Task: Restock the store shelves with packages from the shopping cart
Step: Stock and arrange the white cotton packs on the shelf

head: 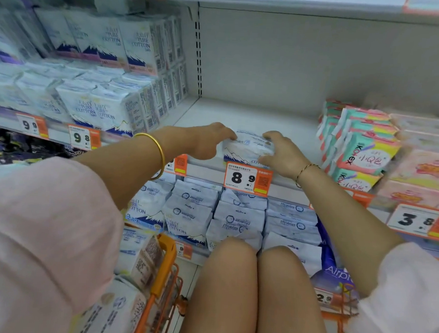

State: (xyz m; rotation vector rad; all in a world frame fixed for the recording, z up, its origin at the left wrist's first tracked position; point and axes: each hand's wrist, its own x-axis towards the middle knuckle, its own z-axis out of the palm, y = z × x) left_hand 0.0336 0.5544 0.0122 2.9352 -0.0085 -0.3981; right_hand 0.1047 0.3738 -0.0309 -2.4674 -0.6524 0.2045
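Note:
A white and blue package (247,148) with a mountain print stands at the front edge of the middle shelf (254,117), just above the 8.9 price tag (247,178). My left hand (209,140) grips its left side with curled fingers. My right hand (280,154) grips its right side, thumb over the top. At the lower left, the orange shopping cart (165,273) holds more white packages (119,306).
Stacked Pure Cotton packs (111,84) fill the shelf to the left. Pink and teal Kotex packs (364,148) stand on the right. The shelf below holds rows of white packs (238,215). My knees (255,282) are close to the lower shelf. The middle shelf is bare behind the package.

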